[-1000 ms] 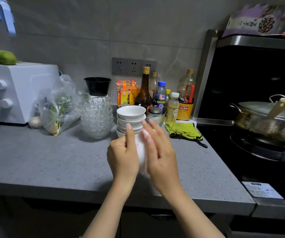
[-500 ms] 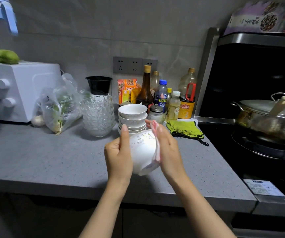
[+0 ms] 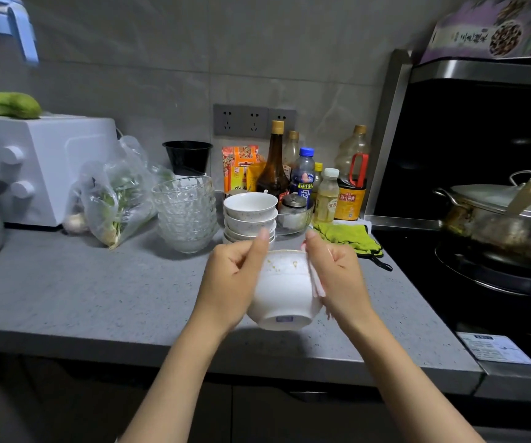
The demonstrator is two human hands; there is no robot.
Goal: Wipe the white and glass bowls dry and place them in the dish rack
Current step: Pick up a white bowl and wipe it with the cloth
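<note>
Nearest: white bowl (image 3: 281, 292), held in the air between both hands. It is tipped so its foot faces the wearer and its mouth points away, and it hangs over the table (image 3: 98, 298), clear of it.

Left hand (image 3: 230, 276) is on the bowl's left wall. The grip is closed round it, fingers curled, thumb up by the rim.

Right hand (image 3: 337, 276) is on the bowl's right wall. The grip is closed on a thin pale-pink cloth (image 3: 317, 282), pinning it against the outside, thumb at the rim (how much cloth is tucked in the palm I cannot tell).

Step in hand, by my reading: drying the outside of this one bowl. The job looks early.

Just behind the bowl: stack of white bowls (image 3: 249, 215), nested upright on the table. Behind the bowl and to its left: stack of glass bowls (image 3: 187, 212), also nested. Behind the bowl and to its right: green cloth (image 3: 347, 236), lying on the table. No dish rack shows anywhere around the bowl.

Next move, as I judge it: turn the bowl in the left grip so the cloth reaches the rest of the wall and the inside. A firm left grip is wanted, since wet glaze may slip. After that the rack has to be found, which means looking away from the bowl first.
</note>
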